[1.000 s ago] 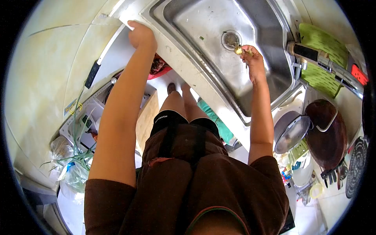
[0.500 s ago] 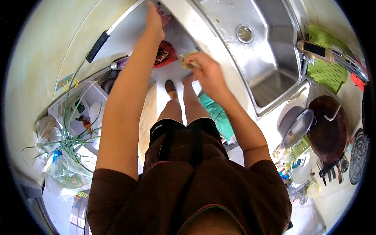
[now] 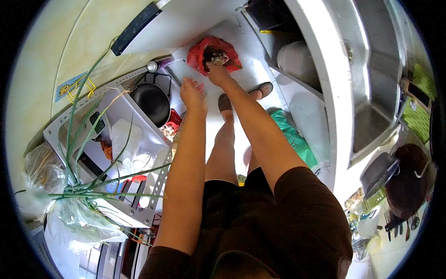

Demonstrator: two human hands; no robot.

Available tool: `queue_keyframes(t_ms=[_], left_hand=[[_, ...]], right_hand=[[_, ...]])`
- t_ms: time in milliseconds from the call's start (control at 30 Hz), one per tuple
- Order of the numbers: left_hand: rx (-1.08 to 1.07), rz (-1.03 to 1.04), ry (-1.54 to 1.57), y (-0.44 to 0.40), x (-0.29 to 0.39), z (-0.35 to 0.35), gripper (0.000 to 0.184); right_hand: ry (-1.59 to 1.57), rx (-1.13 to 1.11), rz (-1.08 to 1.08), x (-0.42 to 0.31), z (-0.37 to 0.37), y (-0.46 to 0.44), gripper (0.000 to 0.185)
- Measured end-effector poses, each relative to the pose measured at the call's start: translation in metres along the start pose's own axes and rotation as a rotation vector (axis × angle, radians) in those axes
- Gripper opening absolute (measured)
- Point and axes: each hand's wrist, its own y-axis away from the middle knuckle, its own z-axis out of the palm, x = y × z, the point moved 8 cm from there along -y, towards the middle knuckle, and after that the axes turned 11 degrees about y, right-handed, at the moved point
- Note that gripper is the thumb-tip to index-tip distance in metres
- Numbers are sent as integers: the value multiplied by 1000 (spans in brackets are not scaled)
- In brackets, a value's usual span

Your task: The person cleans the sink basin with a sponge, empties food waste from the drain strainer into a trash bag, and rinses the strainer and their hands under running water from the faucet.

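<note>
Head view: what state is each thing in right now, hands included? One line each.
Red bag: open, dark scraps inside.
Right hand: at the red bag's mouth; grip unclear.
Left hand: loosely open, nothing visibly held.
Cupboard under the sink: open.
Black pan: open side up, no lid on.
Green bag: lying down; open or closed, cannot tell.
Spring onions: leaves long, splayed.
Footwear: worn.

bag on floor | pan on rack | sink right of bag

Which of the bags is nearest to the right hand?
The open red bag on the floor: the right hand is at its mouth. The green bag lies farther away.
</note>
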Motion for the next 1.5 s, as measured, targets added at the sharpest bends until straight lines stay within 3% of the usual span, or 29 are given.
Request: queue_keyframes(t_ms=[100, 200, 400, 567, 667, 733, 800, 1100, 1200, 1267, 1400, 1500], left_hand=[[-9, 24, 7, -8, -14, -14, 42], [2, 8, -38, -11, -19, -18, 42], [-22, 0, -60, -20, -21, -27, 45], [-25, -27, -51, -21, -31, -31, 42], [-34, -26, -89, -19, -38, -32, 42], [-43, -30, -103, -19, -41, -32, 42], [-42, -37, -114, -19, -45, -33, 43], [-67, -34, -151, -6, -51, -40, 44], [-78, -43, -192, 2, -52, -37, 43], [-84, -46, -207, 8, -54, -41, 41], [-97, -38, -217, 12, -61, -46, 36], [-102, -53, -230, 22, -64, -50, 33]], right_hand=[[73, -263, 42, 11, 50, -7, 36], [253, -285, -25, 5, 58, -14, 31], [397, -126, 46, -1, 43, -31, 18], [562, -153, -62, -4, 44, -30, 23], [623, 87, -122, 7, 64, -24, 31], [546, 130, -91, 7, 61, -19, 36], [383, -33, 3, 14, 68, -15, 40], [310, -86, -83, -7, 24, -12, 39], [-240, -61, 383, 12, 14, -6, 40], [-66, -16, 172, 12, 29, 3, 43], [-191, 89, 47, 5, 15, 11, 57], [213, -45, -256, -18, 7, 22, 53]])
